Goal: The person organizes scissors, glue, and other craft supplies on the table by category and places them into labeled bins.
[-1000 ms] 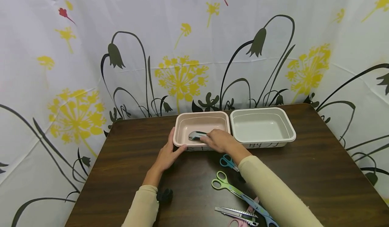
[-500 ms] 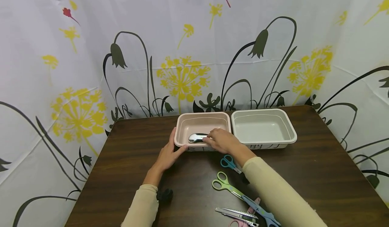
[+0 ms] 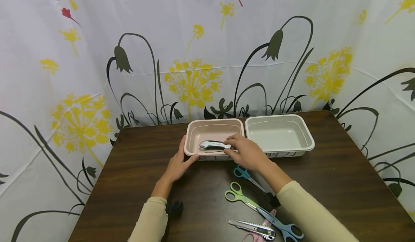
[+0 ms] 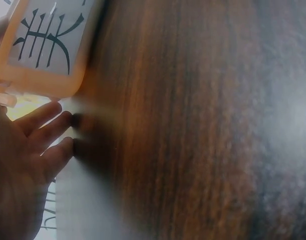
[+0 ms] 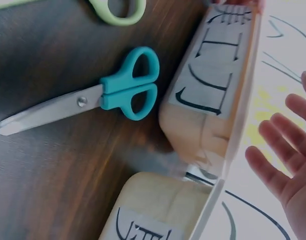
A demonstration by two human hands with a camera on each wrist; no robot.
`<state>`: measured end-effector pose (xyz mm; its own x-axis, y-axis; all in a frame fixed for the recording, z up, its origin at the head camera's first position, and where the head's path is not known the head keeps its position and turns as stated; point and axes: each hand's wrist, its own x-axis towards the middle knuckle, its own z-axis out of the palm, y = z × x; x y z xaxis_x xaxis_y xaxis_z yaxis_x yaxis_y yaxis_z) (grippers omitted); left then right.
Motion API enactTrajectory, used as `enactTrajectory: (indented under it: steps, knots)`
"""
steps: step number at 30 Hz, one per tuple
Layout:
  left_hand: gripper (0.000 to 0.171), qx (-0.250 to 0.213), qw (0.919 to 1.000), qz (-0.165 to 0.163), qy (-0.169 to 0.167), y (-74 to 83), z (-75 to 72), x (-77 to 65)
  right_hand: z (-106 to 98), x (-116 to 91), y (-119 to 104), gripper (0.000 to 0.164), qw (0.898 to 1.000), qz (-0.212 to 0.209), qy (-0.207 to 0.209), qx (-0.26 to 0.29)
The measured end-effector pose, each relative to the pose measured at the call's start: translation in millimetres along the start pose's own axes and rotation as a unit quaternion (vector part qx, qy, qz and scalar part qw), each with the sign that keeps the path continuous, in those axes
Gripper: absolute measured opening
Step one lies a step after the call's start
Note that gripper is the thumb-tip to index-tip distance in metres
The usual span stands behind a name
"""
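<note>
The brown desk (image 3: 330,177) carries a pink tray (image 3: 212,129), white tray (image 3: 275,131), teal scissors (image 5: 112,90), green scissors (image 3: 244,199), blue scissors (image 3: 277,223), a cutter (image 3: 253,229) and pink scissors (image 3: 267,222).

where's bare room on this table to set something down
Free: the table left of the left sleeve and right of the right sleeve, plus the white bin. Crowded: the pink bin, with cutter and right hand; front centre, with scissors.

In the head view, the right hand (image 3: 248,152) hides the right end of the utility knife (image 3: 212,145); pink scissors (image 3: 258,238) are partly covered by a snap-off cutter (image 3: 254,229) and cut off at the bottom edge. In the left wrist view, the left hand (image 4: 25,160) and pink tray (image 4: 40,80) are cropped at left, the tabletop (image 4: 168,130) blurred. In the right wrist view, the lower edge cuts the white tray (image 5: 160,197).
</note>
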<state>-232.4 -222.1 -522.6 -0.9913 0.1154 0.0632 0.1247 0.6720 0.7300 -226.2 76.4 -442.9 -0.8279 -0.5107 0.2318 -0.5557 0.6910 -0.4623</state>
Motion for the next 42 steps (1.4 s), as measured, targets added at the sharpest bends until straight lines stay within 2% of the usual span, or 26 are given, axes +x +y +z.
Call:
enactTrajectory:
  steps: [11,18,23,26,30,33,37,38,42]
  knots:
    - [0.096,0.0,1.0,0.002,0.001,-1.7,2.0,1.6,-4,-83,-17,0.032,0.999,-0.001,0.042,-0.022]
    - [0.097,0.003,1.0,0.0,-0.008,-0.5,-0.4,2.1,5,-144,-30,0.034,0.998,-0.013,-0.009,-0.062]
    - [0.097,0.0,0.9999,0.005,-0.011,0.4,0.0,3.3,13,-181,-25,0.031,0.999,-0.027,-0.034,-0.021]
    - [0.097,-0.002,0.9999,0.002,-0.01,-0.9,0.3,2.0,19,-193,-22,0.034,0.998,-0.021,-0.061,-0.007]
    - [0.097,-0.005,0.9999,-0.004,-0.014,-4.1,0.6,-0.4,28,-202,-21,0.038,0.996,-0.014,-0.088,-0.018]
    - [0.096,-0.007,0.9998,-0.003,-0.016,-4.3,0.6,-0.6,36,-206,-18,0.037,0.996,-0.049,-0.073,-0.026]
    - [0.095,-0.009,0.9999,0.0,-0.01,-2.2,-0.6,0.3,48,-208,-14,0.033,0.993,-0.107,-0.03,-0.033]
    - [0.095,-0.007,0.9999,0.001,-0.009,-1.8,-0.9,0.5,50,-209,-13,0.033,0.993,-0.108,-0.029,-0.035]
    - [0.095,-0.002,0.9999,-0.002,-0.01,-1.3,-1.6,0.8,55,-213,-16,0.03,0.997,-0.06,-0.048,-0.028]
